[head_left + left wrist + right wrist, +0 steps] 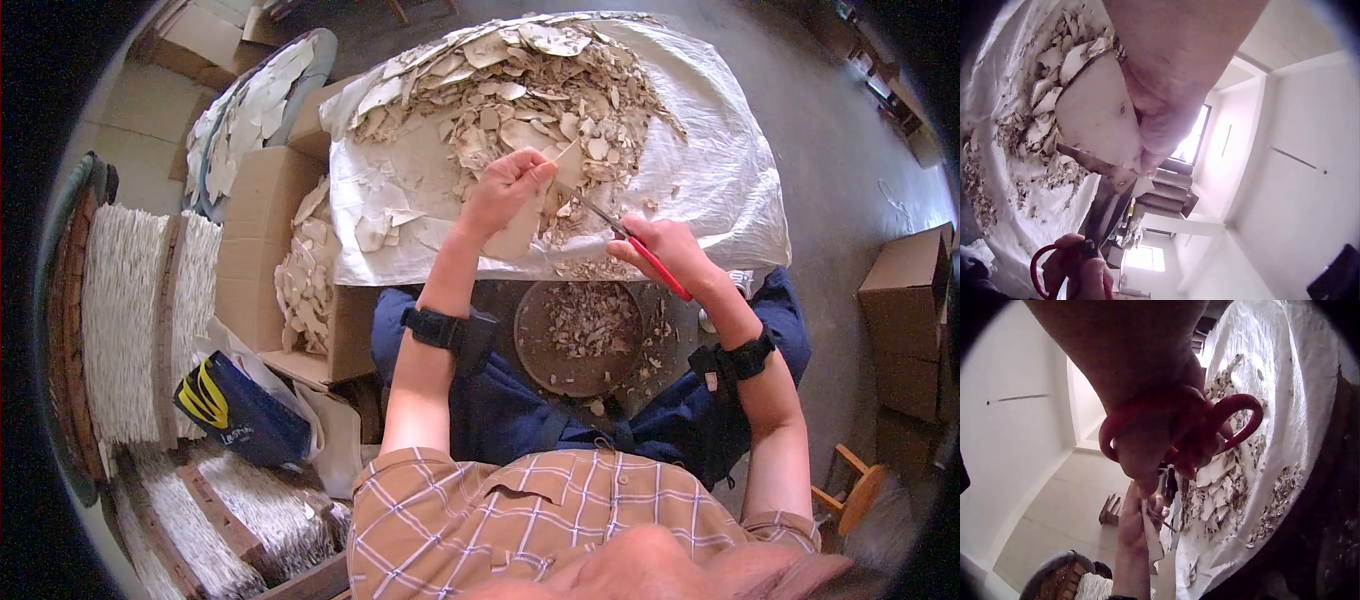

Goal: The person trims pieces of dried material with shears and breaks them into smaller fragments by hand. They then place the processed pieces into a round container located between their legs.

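My left hand (508,190) pinches a pale flat piece (513,232) by its edge, over the white cloth (700,150). In the left wrist view the piece (1100,112) is broad and thin with a darker edge, under the left hand (1166,119). My right hand (668,250) grips red-handled scissors (655,264), their blades pointing at the piece. The right wrist view shows the right hand (1147,444) with fingers in the red handle loops (1250,419); the blades are close beside the piece (1152,534). A heap of pale pieces and scraps (560,90) lies behind both hands.
Below the cloth's near edge, a round tray (524,345) holds small scraps. A cardboard box (262,215) with pale pieces stands at the left, near a blue bag (243,415) and stacked white sheets (125,320). At the right are a wooden stool (858,500) and another box (905,320).
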Tool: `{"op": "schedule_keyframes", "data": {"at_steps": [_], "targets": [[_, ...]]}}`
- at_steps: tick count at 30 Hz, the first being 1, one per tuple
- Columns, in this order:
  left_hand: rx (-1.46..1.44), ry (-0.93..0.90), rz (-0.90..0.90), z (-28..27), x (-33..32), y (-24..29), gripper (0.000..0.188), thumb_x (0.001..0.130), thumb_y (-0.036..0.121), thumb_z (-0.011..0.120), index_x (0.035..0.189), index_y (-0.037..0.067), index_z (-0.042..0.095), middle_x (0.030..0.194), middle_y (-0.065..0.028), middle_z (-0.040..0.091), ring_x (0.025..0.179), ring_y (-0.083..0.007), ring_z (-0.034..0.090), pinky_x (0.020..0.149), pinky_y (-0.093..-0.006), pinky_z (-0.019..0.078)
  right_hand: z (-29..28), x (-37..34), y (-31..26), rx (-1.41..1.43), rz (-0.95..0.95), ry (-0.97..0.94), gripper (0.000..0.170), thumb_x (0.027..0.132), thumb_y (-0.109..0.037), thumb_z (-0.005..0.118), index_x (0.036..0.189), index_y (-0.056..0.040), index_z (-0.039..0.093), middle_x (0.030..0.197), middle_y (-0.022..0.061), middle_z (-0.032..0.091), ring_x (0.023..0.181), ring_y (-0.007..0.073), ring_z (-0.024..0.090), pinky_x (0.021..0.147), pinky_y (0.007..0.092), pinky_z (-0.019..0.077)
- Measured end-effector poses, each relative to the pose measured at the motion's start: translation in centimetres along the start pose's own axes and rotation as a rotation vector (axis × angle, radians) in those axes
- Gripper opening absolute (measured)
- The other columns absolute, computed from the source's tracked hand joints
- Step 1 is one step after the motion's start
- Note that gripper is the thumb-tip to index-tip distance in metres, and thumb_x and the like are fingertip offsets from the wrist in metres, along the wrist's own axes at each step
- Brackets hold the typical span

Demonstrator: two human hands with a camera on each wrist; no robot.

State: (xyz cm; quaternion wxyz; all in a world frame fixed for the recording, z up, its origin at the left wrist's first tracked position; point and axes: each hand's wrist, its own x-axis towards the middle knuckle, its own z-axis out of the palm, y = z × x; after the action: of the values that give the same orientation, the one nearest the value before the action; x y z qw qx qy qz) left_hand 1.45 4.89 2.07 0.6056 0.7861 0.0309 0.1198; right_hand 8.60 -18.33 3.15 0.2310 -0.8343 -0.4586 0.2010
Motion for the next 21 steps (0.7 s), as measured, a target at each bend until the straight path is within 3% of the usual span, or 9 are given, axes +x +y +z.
{"op": "schedule_keyframes", "data": {"at_steps": [10, 17, 21], "targets": [[0.104, 0.076, -0.005, 0.0, 0.3, -0.2, 0.019, 0.083, 0.021, 0.056, 0.076, 0.003, 0.056, 0.061, 0.0052, 0.047, 0.056, -0.0024, 0.038, 0.049, -0.019, 0.0317, 0.6, 0.6, 0.3, -0.176, -0.048, 0.179, 0.039, 0.075, -0.046, 0.056, 0.077, -0.0077, 0.053, 0.057, 0.0147, 0.054, 0.057, 0.0331, 0.057, 0.05, 0.0403, 0.0427], [0.189, 0.162, -0.105, 0.6, 0.4, -0.8, 0.02, 0.083, 0.022, 0.056, 0.076, 0.004, 0.056, 0.064, 0.0074, 0.046, 0.058, -0.0016, 0.038, 0.051, -0.0176, 0.0324, -0.7, 0.7, 0.4, -0.236, -0.09, 0.232, 0.039, 0.072, -0.046, 0.059, 0.082, -0.0081, 0.055, 0.06, 0.013, 0.056, 0.059, 0.0317, 0.057, 0.052, 0.0388, 0.0436], [-0.044, 0.157, -0.112, 0.3, 0.4, -1.1, 0.021, 0.083, 0.024, 0.056, 0.075, 0.005, 0.056, 0.062, 0.008, 0.045, 0.057, -0.0014, 0.036, 0.049, -0.0178, 0.0313, -1.1, 0.7, 0.5, -0.165, -0.151, 0.255, 0.038, 0.071, -0.043, 0.061, 0.075, -0.0062, 0.052, 0.063, 0.013, 0.057, 0.062, 0.0318, 0.058, 0.054, 0.0395, 0.0439]]}}
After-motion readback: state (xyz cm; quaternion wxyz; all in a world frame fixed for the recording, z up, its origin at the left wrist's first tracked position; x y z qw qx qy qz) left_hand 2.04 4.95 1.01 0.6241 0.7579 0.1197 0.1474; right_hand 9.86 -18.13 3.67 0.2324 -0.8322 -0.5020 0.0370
